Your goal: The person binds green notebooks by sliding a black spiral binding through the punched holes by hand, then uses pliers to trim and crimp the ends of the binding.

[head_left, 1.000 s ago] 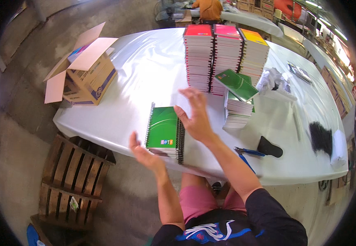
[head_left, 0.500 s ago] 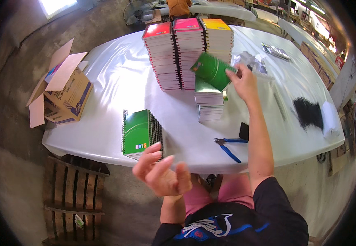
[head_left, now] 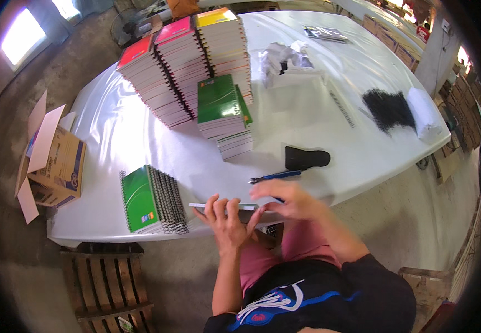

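In front of me, a green spiral notebook point(head_left: 198, 206) is tilted nearly edge-on above the table's near edge. My left hand point(head_left: 227, 222) grips it, fingers over its upper side. My right hand point(head_left: 290, 201), slightly blurred, closes at its right end, fingers bent toward the thumb. Just beyond that hand lie blue-handled cutting pliers point(head_left: 276, 176), partly covered by it. To the left, a row of green notebooks point(head_left: 139, 200) leans together, wire coils along the edges. Farther off stands a shorter stack of green notebooks point(head_left: 218, 105).
Tall stacks with red point(head_left: 136, 51), pink point(head_left: 174, 30) and yellow point(head_left: 216, 18) covers stand behind. An open cardboard box point(head_left: 60, 166) sits left. A black pad point(head_left: 307, 158), loose coils point(head_left: 387, 110), a white roll point(head_left: 423, 114) and crumpled plastic point(head_left: 284, 58) lie rightward.
My right hand has brought the green notebook from the short stack toward me, and my left hand, formerly empty, now grips it. The view has shifted, moving the stacks leftward.
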The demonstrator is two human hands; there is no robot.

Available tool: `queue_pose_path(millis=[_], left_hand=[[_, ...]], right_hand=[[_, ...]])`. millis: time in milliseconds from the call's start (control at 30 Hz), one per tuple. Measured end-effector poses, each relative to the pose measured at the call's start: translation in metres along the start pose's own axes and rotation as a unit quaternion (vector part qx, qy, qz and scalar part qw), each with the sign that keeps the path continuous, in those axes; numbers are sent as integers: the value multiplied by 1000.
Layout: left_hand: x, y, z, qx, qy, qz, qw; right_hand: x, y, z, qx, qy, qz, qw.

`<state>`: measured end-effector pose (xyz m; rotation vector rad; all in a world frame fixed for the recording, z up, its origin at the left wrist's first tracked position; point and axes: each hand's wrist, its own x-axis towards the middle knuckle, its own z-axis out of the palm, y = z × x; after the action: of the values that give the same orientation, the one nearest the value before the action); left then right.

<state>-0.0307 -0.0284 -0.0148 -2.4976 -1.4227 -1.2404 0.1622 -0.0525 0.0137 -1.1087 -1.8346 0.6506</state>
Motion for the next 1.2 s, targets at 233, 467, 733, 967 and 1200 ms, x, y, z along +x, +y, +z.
queue_pose_path(millis=[233, 467, 733, 967, 1200], left_hand=[[22, 11, 9, 47, 38, 27, 998], [27, 2, 0, 83, 55, 30, 995], [22, -2, 14, 27, 129, 0, 991], [24, 12, 20, 28, 130, 11, 991], [22, 10, 33, 28, 102, -16, 994]], right_hand=[[13, 174, -210, -387, 361, 294, 796], [18, 161, -192, -383, 235, 302, 841], [-7, -5, 30, 39, 82, 139, 986], [2, 30, -34, 67, 124, 264, 954], [1, -2, -48, 212, -118, 201, 949]])
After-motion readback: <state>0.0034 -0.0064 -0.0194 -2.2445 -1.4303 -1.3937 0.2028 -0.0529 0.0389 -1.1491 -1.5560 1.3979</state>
